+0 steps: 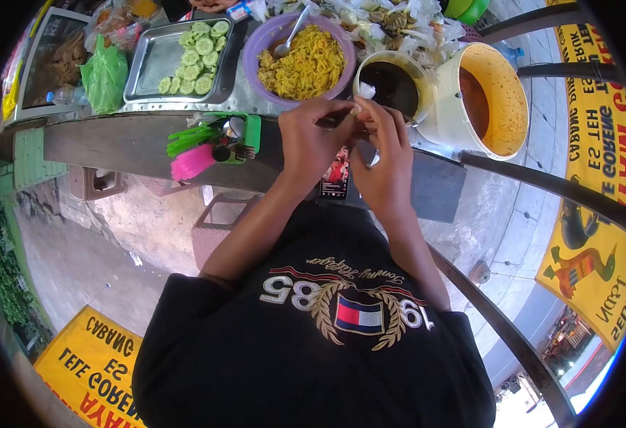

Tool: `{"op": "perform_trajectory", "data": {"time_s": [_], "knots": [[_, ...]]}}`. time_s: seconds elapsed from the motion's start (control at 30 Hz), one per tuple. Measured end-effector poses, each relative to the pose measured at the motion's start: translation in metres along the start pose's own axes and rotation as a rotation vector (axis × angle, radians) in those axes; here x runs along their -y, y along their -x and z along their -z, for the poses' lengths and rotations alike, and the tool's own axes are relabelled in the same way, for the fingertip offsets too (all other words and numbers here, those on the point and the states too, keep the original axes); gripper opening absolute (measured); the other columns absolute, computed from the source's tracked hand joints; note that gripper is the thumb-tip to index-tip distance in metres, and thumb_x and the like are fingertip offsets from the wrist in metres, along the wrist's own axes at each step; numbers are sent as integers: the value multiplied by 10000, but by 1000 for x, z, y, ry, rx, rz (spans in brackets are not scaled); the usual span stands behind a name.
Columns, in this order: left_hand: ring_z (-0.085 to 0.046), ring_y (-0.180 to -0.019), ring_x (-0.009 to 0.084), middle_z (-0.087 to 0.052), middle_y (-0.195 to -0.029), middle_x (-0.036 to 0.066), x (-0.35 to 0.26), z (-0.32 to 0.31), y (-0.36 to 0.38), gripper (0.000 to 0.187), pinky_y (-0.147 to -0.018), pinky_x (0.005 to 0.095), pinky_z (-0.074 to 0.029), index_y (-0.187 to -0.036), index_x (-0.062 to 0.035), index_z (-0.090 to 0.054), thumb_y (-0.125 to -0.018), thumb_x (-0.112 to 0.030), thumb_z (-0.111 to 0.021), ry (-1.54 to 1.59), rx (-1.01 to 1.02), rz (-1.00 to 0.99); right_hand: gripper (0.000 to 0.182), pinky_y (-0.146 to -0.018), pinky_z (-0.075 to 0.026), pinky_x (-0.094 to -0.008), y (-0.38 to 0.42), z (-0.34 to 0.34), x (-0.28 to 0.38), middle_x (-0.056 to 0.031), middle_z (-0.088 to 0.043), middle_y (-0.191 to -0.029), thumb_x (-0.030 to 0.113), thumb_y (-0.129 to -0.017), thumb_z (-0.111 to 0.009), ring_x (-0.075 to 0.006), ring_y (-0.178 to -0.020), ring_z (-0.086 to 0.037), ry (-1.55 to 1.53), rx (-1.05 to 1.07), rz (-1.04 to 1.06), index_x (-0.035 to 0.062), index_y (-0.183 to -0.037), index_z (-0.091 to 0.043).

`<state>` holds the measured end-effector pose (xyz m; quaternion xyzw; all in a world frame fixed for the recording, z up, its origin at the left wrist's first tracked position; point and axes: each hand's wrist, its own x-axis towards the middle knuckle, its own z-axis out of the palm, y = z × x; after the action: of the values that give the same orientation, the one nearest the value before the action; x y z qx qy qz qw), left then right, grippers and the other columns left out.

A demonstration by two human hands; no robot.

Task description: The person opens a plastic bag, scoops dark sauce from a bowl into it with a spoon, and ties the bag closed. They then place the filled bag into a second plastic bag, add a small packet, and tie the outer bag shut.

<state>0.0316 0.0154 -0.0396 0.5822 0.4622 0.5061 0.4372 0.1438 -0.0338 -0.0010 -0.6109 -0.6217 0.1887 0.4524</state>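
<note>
Pinching a small white plastic piece [366, 90], the left hand [304, 134] and right hand [388, 151] meet. It pokes out away from the black shirt [256, 342], nearer the right hand, near the tub of dark sauce [425, 87]. Its long side is too small to tell.

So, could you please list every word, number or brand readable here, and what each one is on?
"1985": black shirt
"Tommy": black shirt, script; next word unclear
"CABANG": right yellow banner
"ES TEH": right yellow banner
"GORENG": right yellow banner
"SEDIA": right yellow banner
"Nasi": right yellow banner
"CABANG": lower-left yellow banner
"ES": lower-left yellow banner
"LELE GOREN": lower-left yellow banner
Other banner words are partly hidden or cut off.
Phone text: too small.
</note>
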Motion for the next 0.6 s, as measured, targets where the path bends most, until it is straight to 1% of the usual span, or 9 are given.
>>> {"op": "perform_trajectory", "data": {"time_s": [0.03, 0.07, 0.2, 0.27, 0.3, 0.37, 0.5, 0.57, 0.6], "knots": [[-708, -662, 175, -711, -762, 127, 0, 1, 3, 151, -596, 267, -533, -918, -8, -745, -770, -7, -716, -12, 9, 36, 557, -715, -542, -319, 1, -4, 1, -134, -631, -970, -125, -721, -668, -225, -791, -668, 22, -35, 27, 37, -1244, -568], [-714, -680, 176, -715, -771, 135, 0, 1, 8, 150, -605, 267, -537, -926, -1, -741, -779, -8, -712, -25, 21, 71, 716, -717, -534, -320, 3, -6, -6, -119, -627, -908, -147, -659, -679, -227, -765, -655, 4, -49, 9, 71, -1320, -512], [-716, -696, 169, -719, -780, 138, -6, 1, 9, 158, -613, 269, -541, -943, 6, -735, -788, 0, -702, 52, 60, 118, 771, -701, -524, -311, 3, -7, -12, -95, -608, -833, -142, -636, -679, -217, -755, -638, 95, -78, 60, 64, -1351, -477], [-686, -725, 122, -725, -821, 117, -12, 0, 6, 155, -641, 242, -530, -960, 32, -726, -806, 15, -708, 50, 45, 75, 803, -696, -520, -302, 1, -7, -13, -84, -595, -804, -137, -626, -678, -209, -738, -623, 66, -82, 65, 49, -1372, -446], [-670, -739, 99, -728, -842, 106, -13, 0, 5, 155, -655, 228, -525, -968, 46, -721, -816, 22, -711, 47, 40, 52, 806, -698, -517, -299, 0, -7, -14, -82, -587, -796, -137, -629, -672, -206, -725, -612, 57, -84, 94, 33, -1378, -430], [-680, -747, 120, -727, -846, 106, -10, -1, 2, 190, -654, 247, -524, -971, 30, -726, -782, 38, -732, -2, 39, -63, 815, -701, -511, -292, -4, -5, -18, -77, -570, -780, -138, -633, -660, -198, -697, -592, 45, -92, 151, 2, -1391, -397], [-649, -806, 150, -682, -909, 72, -7, 1, -4, 265, -693, 281, -501, -978, -13, -739, -722, 54, -765, -184, 150, -346, 771, -713, -502, -274, -3, 0, -18, -80, -545, -803, -154, -647, -626, -178, -725, -568, 12, -118, 70, -22, -1366, -381], [-563, -843, 159, -566, -900, 66, -9, 3, -4, 261, -709, 288, -458, -950, -26, -746, -695, 3, -793, -193, 160, -363, 716, -722, -499, -261, -3, 3, -20, -78, -544, -831, -169, -686, -606, -157, -760, -567, 17, -151, 0, -21, -1348, -375], [-520, -862, 163, -508, -895, 63, -10, 3, -4, 261, -716, 292, -436, -936, -33, -750, -681, -22, -808, -197, 164, -372, 687, -722, -497, -254, -2, 2, -22, -75, -545, -841, -172, -714, -593, -145, -791, -573, -75, -177, 3, -13, -1343, -368]]}}
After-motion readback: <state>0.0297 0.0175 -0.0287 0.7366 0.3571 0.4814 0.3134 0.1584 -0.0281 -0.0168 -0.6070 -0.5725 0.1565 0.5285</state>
